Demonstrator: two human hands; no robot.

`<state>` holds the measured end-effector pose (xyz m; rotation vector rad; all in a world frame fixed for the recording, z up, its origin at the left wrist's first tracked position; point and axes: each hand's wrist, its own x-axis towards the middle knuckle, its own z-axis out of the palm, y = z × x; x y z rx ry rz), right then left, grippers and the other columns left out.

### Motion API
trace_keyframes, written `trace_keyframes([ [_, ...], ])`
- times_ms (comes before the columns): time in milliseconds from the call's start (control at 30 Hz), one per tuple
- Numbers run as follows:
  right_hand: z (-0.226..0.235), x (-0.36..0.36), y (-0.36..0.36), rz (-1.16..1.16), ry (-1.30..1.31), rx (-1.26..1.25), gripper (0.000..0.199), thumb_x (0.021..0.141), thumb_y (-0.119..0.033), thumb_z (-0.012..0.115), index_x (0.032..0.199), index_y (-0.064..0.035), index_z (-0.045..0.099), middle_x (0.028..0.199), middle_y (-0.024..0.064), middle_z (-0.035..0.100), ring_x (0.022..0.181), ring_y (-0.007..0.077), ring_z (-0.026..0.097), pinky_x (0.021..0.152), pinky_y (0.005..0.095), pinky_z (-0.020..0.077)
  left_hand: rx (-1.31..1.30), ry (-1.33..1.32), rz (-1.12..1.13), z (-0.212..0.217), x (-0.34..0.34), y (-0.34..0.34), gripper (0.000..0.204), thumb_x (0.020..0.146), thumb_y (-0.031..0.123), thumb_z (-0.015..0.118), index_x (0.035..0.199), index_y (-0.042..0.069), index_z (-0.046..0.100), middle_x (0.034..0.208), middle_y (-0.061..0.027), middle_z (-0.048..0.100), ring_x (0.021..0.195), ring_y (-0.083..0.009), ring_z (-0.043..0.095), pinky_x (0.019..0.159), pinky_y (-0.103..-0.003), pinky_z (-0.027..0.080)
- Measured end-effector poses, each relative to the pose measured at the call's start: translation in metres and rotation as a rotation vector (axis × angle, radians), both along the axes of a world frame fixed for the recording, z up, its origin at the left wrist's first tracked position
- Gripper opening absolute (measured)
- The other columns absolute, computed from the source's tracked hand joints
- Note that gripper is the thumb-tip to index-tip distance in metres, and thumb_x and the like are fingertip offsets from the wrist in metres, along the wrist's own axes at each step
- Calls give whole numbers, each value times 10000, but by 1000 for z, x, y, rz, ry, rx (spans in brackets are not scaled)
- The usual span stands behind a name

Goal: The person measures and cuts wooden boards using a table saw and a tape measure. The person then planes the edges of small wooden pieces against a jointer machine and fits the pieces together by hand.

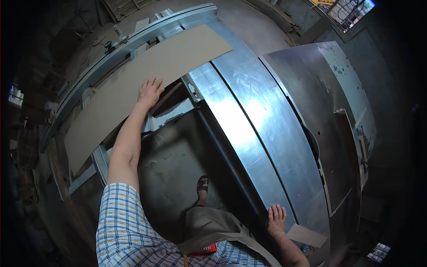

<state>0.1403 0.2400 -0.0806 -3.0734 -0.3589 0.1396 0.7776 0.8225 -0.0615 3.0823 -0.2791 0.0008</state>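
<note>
A long tan board (178, 53), apparently sheet wood, lies across the sliding table frame at the far left and reaches onto the metal table. My left hand (150, 92) rests on its near edge, fingers stretched out over the surface. Low on the right, my right hand (276, 219) lies flat with its fingers extended on the near end of the shiny metal saw table (262, 111). Just beside that wrist sits a small pale flat piece (307, 236). Neither hand is closed around anything.
A metal fence rail (133, 38) runs behind the board. Right of the saw table stands a darker side table (307, 84) with a worn, pale green edge. Below my left arm is an open gap down to the floor (173, 155), where one sandalled foot (203, 184) shows.
</note>
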Motion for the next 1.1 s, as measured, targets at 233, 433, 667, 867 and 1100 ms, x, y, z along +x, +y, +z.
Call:
trace_keyframes([
  [233, 12, -38, -11, -16, -5, -5, 537, 984, -145, 594, 1503, -100, 464, 1570, 150, 497, 1512, 393, 432, 1245, 640, 304, -39, 28, -88, 5, 18, 28, 528, 1084, 418, 572, 1585, 257, 530, 1687, -104, 446, 1533, -471, 391, 1249, -564, 358],
  [433, 65, -98, -8, -122, 42, -75, 430, 953, -152, 618, 1376, -74, 633, 1515, 150, 557, 1475, 373, 474, 1239, 621, 329, -144, 160, -217, -43, 37, -13, 557, 1081, 398, 585, 1594, 188, 531, 1691, -151, 435, 1551, -435, 386, 1278, -520, 336],
  [667, 47, -66, -55, -46, 106, 108, 581, 1058, -149, 471, 1635, -125, 403, 1756, 93, 332, 1638, 305, 265, 1333, 568, 193, -89, 70, -417, -9, 57, 49, 631, 1082, 365, 524, 1539, -69, 503, 1502, -318, 580, 1394, -441, 573, 1196, -513, 446],
  [867, 28, -117, -53, -80, -141, -137, 596, 1021, -215, 583, 1600, -167, 448, 1729, 65, 370, 1622, 296, 303, 1313, 542, 235, -617, 223, -668, -30, -207, -153, 454, 1097, 103, 591, 1531, -21, 543, 1514, -206, 611, 1364, -319, 620, 1154, -401, 490],
  [1100, 28, -178, -46, -411, -370, 81, 537, 988, -184, 623, 1517, -129, 548, 1645, 95, 502, 1595, 304, 356, 1310, 489, 277, -780, 704, -1069, 105, -657, -400, 539, 1034, 4, 665, 1550, -15, 509, 1481, -208, 637, 1340, -309, 648, 1121, -403, 502],
])
